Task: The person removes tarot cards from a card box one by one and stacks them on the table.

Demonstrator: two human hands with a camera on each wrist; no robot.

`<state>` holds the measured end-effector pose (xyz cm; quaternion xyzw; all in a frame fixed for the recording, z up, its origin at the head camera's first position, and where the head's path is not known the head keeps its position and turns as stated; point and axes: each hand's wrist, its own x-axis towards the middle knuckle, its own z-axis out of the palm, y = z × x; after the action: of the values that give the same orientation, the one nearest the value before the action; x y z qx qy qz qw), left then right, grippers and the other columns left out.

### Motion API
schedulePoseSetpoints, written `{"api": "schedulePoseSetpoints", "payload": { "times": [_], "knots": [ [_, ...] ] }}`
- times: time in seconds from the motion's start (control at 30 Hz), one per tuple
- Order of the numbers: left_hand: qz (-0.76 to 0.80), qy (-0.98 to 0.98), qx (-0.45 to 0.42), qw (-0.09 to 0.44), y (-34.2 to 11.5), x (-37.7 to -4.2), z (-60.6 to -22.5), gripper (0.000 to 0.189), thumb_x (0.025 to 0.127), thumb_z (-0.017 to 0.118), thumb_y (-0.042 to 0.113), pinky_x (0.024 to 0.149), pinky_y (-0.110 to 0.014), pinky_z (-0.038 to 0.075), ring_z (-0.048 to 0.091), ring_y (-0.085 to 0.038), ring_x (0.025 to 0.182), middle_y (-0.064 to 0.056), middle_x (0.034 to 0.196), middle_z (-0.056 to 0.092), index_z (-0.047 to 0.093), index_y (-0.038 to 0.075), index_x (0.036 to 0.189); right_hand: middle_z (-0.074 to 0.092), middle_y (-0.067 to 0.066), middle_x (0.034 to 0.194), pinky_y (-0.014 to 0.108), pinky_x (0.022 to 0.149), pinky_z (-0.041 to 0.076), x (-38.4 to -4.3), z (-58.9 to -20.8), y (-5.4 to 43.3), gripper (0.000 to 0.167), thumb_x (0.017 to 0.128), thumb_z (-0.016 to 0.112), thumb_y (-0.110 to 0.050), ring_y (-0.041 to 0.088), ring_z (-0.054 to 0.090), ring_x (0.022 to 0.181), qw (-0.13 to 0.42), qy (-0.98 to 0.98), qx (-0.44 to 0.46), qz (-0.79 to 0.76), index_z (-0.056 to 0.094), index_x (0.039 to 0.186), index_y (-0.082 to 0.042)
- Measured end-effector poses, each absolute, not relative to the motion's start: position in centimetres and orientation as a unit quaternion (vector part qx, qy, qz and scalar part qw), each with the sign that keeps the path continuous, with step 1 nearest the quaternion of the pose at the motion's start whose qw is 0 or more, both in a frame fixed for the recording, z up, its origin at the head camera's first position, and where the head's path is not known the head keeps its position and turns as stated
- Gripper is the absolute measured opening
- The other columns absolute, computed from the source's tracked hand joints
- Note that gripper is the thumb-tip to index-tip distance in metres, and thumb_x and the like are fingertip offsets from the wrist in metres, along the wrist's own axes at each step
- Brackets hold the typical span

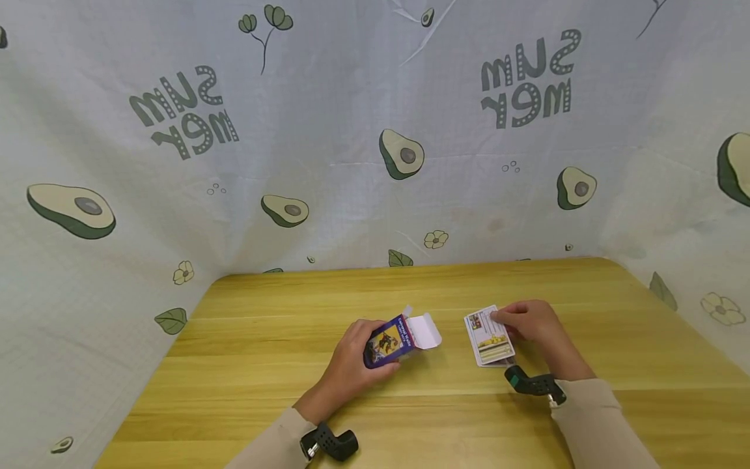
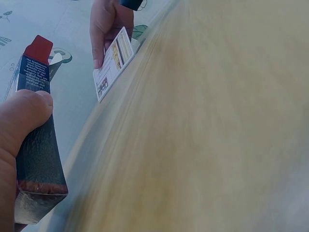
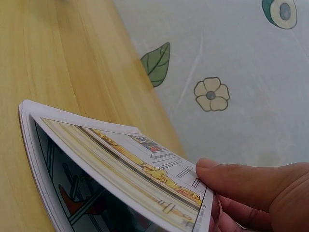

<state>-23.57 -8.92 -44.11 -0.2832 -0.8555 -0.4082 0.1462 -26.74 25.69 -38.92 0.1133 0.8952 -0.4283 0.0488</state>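
Observation:
My left hand (image 1: 354, 358) grips a dark blue card box (image 1: 388, 344) with an orange picture on its front, tilted above the table. Its white flap (image 1: 424, 331) stands out at the right end. In the left wrist view the thumb presses on the side of the box (image 2: 41, 150), and a red flap (image 2: 39, 48) sticks up at its end. To the right, my right hand (image 1: 530, 322) pinches a small stack of printed cards (image 1: 489, 337) at the edge, thumb on top. The right wrist view shows the top card (image 3: 145, 164) bent away from a dark-pictured card (image 3: 82, 193) beneath.
Both hands are over a yellow wood-grain table (image 1: 281, 306). Behind and beside it hangs a pale cloth (image 1: 340, 117) printed with avocados, leaves and flowers. A black wrist camera (image 1: 329, 443) sits on the left wrist, another black camera (image 1: 530, 383) on the right.

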Motion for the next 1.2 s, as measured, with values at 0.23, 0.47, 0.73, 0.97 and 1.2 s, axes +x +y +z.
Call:
{"api": "schedulePoseSetpoints", "payload": {
  "times": [0.23, 0.47, 0.73, 0.97, 1.2],
  "knots": [
    [-0.409, -0.855, -0.285, 0.146, -8.91, -23.52, -44.0, 0.067, 0.075, 0.082, 0.038, 0.083, -0.029, 0.048, 0.049, -0.008, 0.1, 0.005, 0.116, 0.053, 0.052, 0.018, 0.131, 0.062, 0.013, 0.089, 0.029, 0.062, 0.043, -26.72, -39.47, 25.69, 0.044, 0.088, 0.069, -0.03, 0.022, 0.053, 0.077, 0.048, 0.897, 0.118, -0.424, 0.064, 0.107, 0.009],
    [-0.408, -0.855, -0.286, 0.144, -8.92, -23.56, -44.09, 0.068, 0.074, 0.083, 0.037, 0.082, -0.028, 0.048, 0.049, -0.007, 0.098, 0.006, 0.114, 0.052, 0.052, 0.018, 0.131, 0.061, 0.014, 0.09, 0.029, 0.063, 0.042, -26.39, -39.39, 25.48, 0.043, 0.088, 0.068, -0.03, 0.024, 0.052, 0.079, 0.05, 0.897, 0.122, -0.422, 0.064, 0.107, 0.008],
    [-0.408, -0.856, -0.286, 0.141, -8.91, -23.58, -44.11, 0.068, 0.074, 0.083, 0.035, 0.083, -0.028, 0.048, 0.049, -0.008, 0.099, 0.005, 0.115, 0.052, 0.052, 0.017, 0.131, 0.062, 0.014, 0.087, 0.029, 0.061, 0.044, -26.25, -39.6, 25.36, 0.04, 0.087, 0.07, -0.027, 0.024, 0.053, 0.076, 0.038, 0.899, 0.121, -0.42, 0.064, 0.103, 0.008],
    [-0.405, -0.857, -0.285, 0.141, -8.91, -23.57, -44.09, 0.067, 0.074, 0.083, 0.035, 0.083, -0.029, 0.048, 0.049, -0.008, 0.099, 0.004, 0.115, 0.052, 0.052, 0.017, 0.131, 0.063, 0.016, 0.088, 0.028, 0.06, 0.042, -26.19, -39.72, 25.23, 0.039, 0.087, 0.07, -0.027, 0.025, 0.053, 0.076, 0.032, 0.905, 0.119, -0.407, 0.065, 0.102, 0.009],
    [-0.406, -0.857, -0.286, 0.139, -8.93, -23.57, -44.05, 0.067, 0.075, 0.083, 0.036, 0.083, -0.028, 0.048, 0.049, -0.008, 0.099, 0.005, 0.115, 0.052, 0.051, 0.017, 0.132, 0.062, 0.016, 0.086, 0.028, 0.059, 0.041, -26.14, -39.7, 25.16, 0.038, 0.086, 0.07, -0.025, 0.025, 0.052, 0.075, 0.033, 0.912, 0.121, -0.391, 0.066, 0.101, 0.009]
  ]
}}
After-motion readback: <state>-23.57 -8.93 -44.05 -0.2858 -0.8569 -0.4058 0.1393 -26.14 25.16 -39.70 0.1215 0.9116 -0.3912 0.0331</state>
